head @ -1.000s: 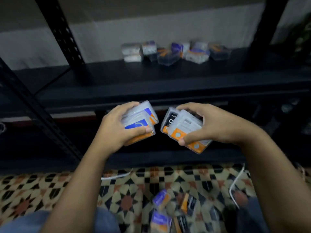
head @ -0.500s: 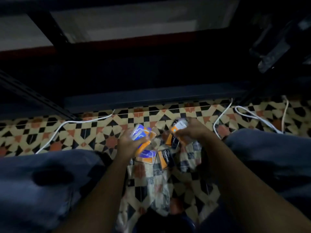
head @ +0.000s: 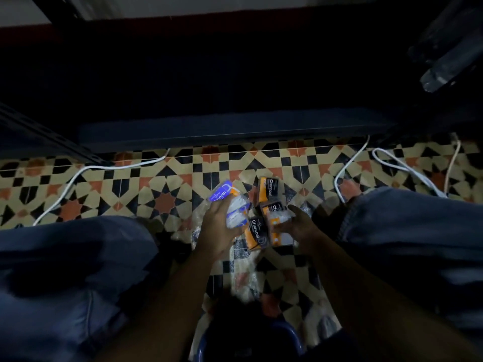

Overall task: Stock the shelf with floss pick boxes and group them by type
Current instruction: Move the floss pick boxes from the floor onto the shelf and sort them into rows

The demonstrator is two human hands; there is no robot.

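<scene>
Hands lower than before, left grip [head: 219, 226] curled round Smooth boxes [head: 230, 205], right grip [head: 300, 226] clutching Charcoal boxes [head: 277, 220].

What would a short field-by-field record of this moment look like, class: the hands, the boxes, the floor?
left hand: grips clear boxes, topmost with a blue "Smooth" label
right hand: holds a clear box with an orange label
Charcoal boxes: black and orange, low between the hands
floor: patterned tiles
white cables: on the floor
shelf edge: dark, beyond the boxes
</scene>
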